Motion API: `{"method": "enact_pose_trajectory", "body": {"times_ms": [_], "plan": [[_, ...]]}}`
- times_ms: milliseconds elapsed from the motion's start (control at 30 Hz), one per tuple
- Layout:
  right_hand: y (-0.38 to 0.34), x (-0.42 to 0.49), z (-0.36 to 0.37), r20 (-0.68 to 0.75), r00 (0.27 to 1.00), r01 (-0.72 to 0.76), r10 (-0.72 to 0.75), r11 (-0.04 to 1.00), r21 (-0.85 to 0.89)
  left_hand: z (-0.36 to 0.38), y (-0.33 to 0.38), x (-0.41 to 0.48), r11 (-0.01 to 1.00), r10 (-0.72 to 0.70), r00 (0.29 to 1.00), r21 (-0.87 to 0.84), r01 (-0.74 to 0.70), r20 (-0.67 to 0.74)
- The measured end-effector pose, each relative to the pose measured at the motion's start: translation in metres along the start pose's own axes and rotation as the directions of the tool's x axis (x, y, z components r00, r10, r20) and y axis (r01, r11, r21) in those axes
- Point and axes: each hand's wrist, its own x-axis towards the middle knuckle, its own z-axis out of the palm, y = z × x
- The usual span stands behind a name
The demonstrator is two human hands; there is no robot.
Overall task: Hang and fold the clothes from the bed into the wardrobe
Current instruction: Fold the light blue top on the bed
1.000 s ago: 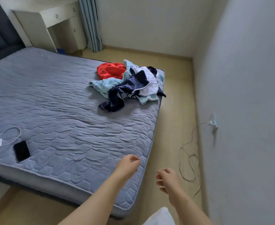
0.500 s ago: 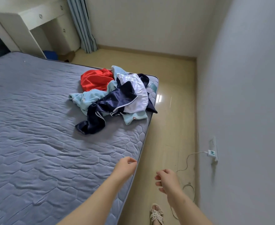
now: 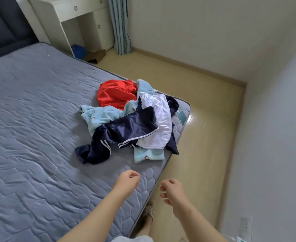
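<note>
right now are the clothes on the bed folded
Unfolded: the red garment, navy garment and white garment lie crumpled in one heap on the bed.

The clothes (image 3: 131, 123) lay in a crumpled heap by a corner of the bed (image 3: 30, 119), on its grey-blue quilted cover. A red garment (image 3: 115, 95) lay farthest back and a pale blue fleece piece (image 3: 98, 117) sprawled underneath. A shiny navy garment (image 3: 126, 130) with white stripes was draped across the front, and a white garment (image 3: 161, 123) lay on top toward the mattress edge.
</note>
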Motion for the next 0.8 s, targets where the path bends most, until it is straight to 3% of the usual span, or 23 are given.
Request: {"method": "enact_pose_trajectory", "body": {"times_ms": [267, 467, 800], "plan": [[-0.115, 0.110, 0.004, 0.066, 0.998, 0.004, 0.005, 0.992, -0.129, -0.013, 0.097, 0.111, 0.994, -0.066, 0.996, -0.088, 0.060, -0.059], [-0.168, 0.178, 0.014, 0.132, 0.988, -0.054, 0.082, 0.976, -0.209, -0.034, 0.123, 0.170, 0.978, -0.157, 0.976, -0.164, 0.132, -0.148], [-0.258, 0.323, 0.044, 0.320, 0.935, 0.048, 0.153, 0.839, -0.542, -0.037, 0.155, 0.280, 0.903, -0.379, 0.879, -0.324, 0.283, -0.288]]}}
